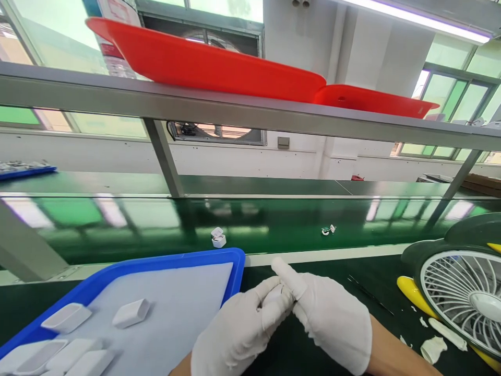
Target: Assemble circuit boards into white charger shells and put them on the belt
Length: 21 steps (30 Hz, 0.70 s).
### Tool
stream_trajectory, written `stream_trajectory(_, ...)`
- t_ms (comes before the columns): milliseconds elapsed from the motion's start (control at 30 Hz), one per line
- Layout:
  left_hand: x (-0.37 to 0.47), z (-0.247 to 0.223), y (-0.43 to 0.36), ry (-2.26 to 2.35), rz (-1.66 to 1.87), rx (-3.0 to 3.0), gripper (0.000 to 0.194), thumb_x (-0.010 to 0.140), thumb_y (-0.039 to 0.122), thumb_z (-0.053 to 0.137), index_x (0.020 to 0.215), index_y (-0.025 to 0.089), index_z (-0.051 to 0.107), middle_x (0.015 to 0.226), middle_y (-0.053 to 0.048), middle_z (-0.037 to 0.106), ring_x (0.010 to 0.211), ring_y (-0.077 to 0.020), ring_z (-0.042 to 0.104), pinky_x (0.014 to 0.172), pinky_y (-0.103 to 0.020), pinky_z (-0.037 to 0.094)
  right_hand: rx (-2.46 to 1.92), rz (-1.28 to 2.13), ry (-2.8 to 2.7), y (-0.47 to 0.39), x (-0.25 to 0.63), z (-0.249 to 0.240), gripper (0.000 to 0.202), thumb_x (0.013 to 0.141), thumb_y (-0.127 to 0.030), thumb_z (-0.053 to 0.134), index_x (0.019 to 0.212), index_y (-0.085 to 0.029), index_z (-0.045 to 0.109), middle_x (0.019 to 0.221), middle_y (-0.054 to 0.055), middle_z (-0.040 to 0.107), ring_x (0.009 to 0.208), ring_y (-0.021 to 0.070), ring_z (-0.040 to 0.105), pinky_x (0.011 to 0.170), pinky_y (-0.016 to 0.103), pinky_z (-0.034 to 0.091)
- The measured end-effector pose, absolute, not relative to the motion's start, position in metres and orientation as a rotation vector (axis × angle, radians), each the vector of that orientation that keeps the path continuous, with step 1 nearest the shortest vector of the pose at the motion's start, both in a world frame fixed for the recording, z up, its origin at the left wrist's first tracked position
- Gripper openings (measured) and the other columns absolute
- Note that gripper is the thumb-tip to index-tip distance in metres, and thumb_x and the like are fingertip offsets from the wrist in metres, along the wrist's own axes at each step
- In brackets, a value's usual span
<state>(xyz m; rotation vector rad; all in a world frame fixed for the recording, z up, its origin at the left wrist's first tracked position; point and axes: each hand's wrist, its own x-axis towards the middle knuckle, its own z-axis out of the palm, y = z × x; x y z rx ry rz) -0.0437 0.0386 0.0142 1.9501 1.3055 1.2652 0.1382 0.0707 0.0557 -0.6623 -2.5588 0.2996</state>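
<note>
Both of my hands wear white gloves and meet in front of me, just right of the blue tray (239, 271). My left hand (242, 326) is closed, its fingers wrapped round a small white plastic piece (273, 295), which is mostly hidden. Against that piece press the fingers of my right hand (329, 313), with the index finger lying across the top. White gloves on a white part make its exact shape hard to tell. Several white plastic shells (132, 313) lie in the tray at the left.
On the green conveyor belt (274, 230) sit a small open white case (218, 237) and a small green-and-white part (327, 230). Tweezers (370, 295), white scraps (433, 349) and a fan (465, 297) are at right. Red trays (223, 65) rest on the shelf overhead.
</note>
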Motion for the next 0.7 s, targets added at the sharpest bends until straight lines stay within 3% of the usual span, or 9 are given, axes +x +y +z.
stream_trajectory(67,-0.045,0.013,0.042,1.212,1.24,2.002,0.011,0.082,0.029,0.06,0.084,0.025,0.07,0.074,-0.001,0.07,0.066,-0.0162,0.064,0.059,-0.021,0.053,-0.618,0.362,-2.534,0.074,0.142,0.057,0.08,0.084,-0.006,0.046,0.152,-0.026,0.008,0.12,0.011,0.062,0.1,0.0213,0.064,0.085,0.033,0.054)
stream_trajectory(167,-0.046,0.011,0.044,1.235,1.319,1.861,0.012,0.078,0.028,0.066,0.089,0.022,0.068,0.066,0.0,0.067,0.064,-0.0157,0.063,0.062,-0.024,0.053,-0.416,0.479,-2.469,0.08,0.151,0.062,0.088,0.084,-0.012,0.056,0.151,-0.027,0.001,0.155,0.013,0.02,0.141,0.0268,0.026,0.111,0.045,0.032)
stream_trajectory(233,-0.045,0.012,0.045,1.283,1.401,1.621,0.019,0.076,0.029,0.069,0.092,0.021,0.065,0.068,0.0,0.067,0.063,-0.0148,0.062,0.061,-0.026,0.052,-0.378,0.594,-2.379,0.085,0.154,0.061,0.087,0.083,-0.017,0.062,0.149,-0.026,0.007,0.158,0.013,0.011,0.145,0.0277,0.015,0.114,0.049,0.024)
stream_trajectory(333,-0.041,0.02,0.046,1.209,1.461,1.338,0.022,0.075,0.036,0.071,0.085,0.02,0.059,0.068,0.002,0.064,0.054,-0.0098,0.054,0.049,-0.02,0.046,-0.464,0.687,-2.052,0.091,0.146,0.048,0.046,0.086,-0.015,0.055,0.128,-0.026,0.038,0.134,0.01,0.045,0.126,0.0225,0.045,0.105,0.044,0.038)
stream_trajectory(400,-0.039,0.024,0.047,1.151,1.489,1.194,0.03,0.073,0.042,0.072,0.078,0.021,0.052,0.062,0.005,0.061,0.046,-0.0063,0.045,0.038,-0.015,0.035,-0.499,0.712,-1.937,0.093,0.134,0.034,0.031,0.083,-0.011,0.055,0.109,-0.025,0.047,0.11,0.005,0.053,0.103,0.0188,0.055,0.092,0.039,0.046)
stream_trajectory(533,-0.033,0.023,0.047,1.086,1.438,0.986,0.049,0.069,0.054,0.073,0.071,0.022,0.036,0.06,0.005,0.064,0.038,-0.0014,0.033,0.033,-0.011,0.02,-0.509,0.834,-2.006,0.092,0.108,0.008,0.051,0.066,-0.007,0.07,0.111,-0.022,0.051,0.103,0.004,0.055,0.089,0.0182,0.055,0.085,0.037,0.047)
stream_trajectory(700,-0.025,0.017,0.048,1.083,1.368,0.829,0.06,0.059,0.06,0.077,0.068,0.022,0.032,0.057,0.002,0.065,0.037,-0.0022,0.038,0.031,-0.01,0.017,-0.763,0.961,-1.926,0.091,0.099,-0.003,0.04,0.059,-0.006,0.076,0.092,-0.019,0.059,0.091,0.002,0.06,0.086,0.0209,0.056,0.082,0.038,0.045)
